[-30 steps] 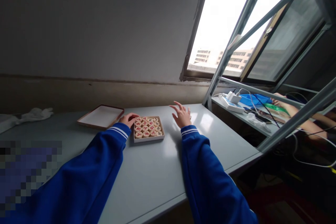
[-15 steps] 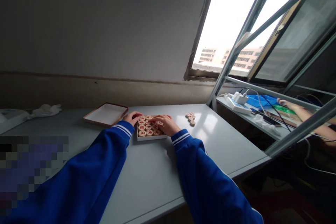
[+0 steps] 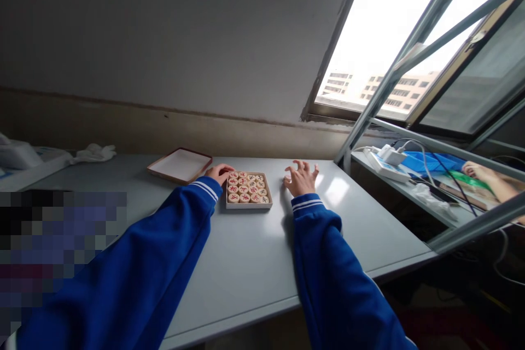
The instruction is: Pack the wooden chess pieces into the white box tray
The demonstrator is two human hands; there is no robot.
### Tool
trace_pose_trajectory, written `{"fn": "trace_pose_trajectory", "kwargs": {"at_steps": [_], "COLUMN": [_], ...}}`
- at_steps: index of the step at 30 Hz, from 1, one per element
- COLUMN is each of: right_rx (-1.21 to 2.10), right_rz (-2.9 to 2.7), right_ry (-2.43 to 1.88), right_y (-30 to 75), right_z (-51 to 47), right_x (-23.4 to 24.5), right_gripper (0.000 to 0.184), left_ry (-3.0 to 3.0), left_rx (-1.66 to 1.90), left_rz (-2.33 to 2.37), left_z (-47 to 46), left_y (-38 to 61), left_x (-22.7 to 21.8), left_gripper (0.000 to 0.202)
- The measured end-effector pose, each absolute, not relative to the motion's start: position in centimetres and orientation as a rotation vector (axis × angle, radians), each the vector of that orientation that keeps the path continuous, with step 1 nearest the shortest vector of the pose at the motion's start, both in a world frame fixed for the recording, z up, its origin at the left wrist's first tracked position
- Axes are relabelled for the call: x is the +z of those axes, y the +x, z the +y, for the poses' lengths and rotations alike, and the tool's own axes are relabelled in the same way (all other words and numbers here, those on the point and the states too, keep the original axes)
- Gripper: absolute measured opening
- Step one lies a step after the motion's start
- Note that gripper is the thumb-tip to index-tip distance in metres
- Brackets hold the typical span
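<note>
An open shallow box (image 3: 268, 205) holds several round wooden chess pieces (image 3: 247, 187) with red and dark characters. It lies on the grey table (image 3: 246, 251). My left hand (image 3: 220, 171) rests against the box's far left corner with its fingers curled on the rim. My right hand (image 3: 301, 178) hovers just right of the box, fingers spread and bent, palm down over the table. The loose pieces that lay there are hidden under it. Both arms wear blue sleeves with white cuff stripes.
The box's lid (image 3: 180, 165) lies upside down left of the box. A white cloth (image 3: 94, 152) is at the far left. Right of a slanted metal frame (image 3: 369, 120), a lower shelf holds a power strip (image 3: 388, 157), cables, a blue tray (image 3: 426, 163) and another person's hand (image 3: 478, 171).
My right hand went from the table onto the pieces in the box, then back to the right, where it covers the small pile of loose pieces. My left hand stayed at the box.
</note>
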State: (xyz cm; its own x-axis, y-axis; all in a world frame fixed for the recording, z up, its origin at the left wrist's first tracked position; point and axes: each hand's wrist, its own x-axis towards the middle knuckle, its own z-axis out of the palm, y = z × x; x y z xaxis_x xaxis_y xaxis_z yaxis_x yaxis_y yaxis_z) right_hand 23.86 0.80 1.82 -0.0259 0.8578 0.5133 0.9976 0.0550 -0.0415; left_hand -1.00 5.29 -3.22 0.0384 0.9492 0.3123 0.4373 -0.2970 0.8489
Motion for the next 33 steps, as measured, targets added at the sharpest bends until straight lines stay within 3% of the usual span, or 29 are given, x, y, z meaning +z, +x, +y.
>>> {"fn": "trace_pose_trajectory", "kwargs": {"at_steps": [2,4,10,22,29,33], "right_rx": [-0.515,-0.361,0.265,0.501,0.317,-0.021], "right_rz": [-1.965,-2.096,-2.527,-2.398,-2.282,-2.019], "right_ry": [-1.820,-1.668,-1.149,-1.122,-1.248,-1.648], "right_y": [24.1,23.5,20.1,20.2,21.0,23.9], "right_z": [0.6,0.0,-1.5,-0.7,-0.7,-0.3], "right_x": [2.1,2.7,3.5,2.5,2.9,3.2], "right_gripper": [0.033,0.037,0.022,0.020,0.019,0.021], "left_ry": [1.772,1.777,1.816,1.790,1.802,1.782], "left_rx": [1.215,1.202,1.191,1.175,1.200,1.224], "left_rz": [1.414,1.417,1.409,1.409,1.377,1.388], "left_z": [5.1,5.0,5.5,4.7,4.9,5.5], "left_y": [-0.9,-0.9,-1.3,-1.0,-1.1,-1.1], "left_x": [-2.9,-2.8,-3.5,-2.3,-2.6,-3.4], "left_gripper": [0.018,0.017,0.020,0.019,0.019,0.019]}}
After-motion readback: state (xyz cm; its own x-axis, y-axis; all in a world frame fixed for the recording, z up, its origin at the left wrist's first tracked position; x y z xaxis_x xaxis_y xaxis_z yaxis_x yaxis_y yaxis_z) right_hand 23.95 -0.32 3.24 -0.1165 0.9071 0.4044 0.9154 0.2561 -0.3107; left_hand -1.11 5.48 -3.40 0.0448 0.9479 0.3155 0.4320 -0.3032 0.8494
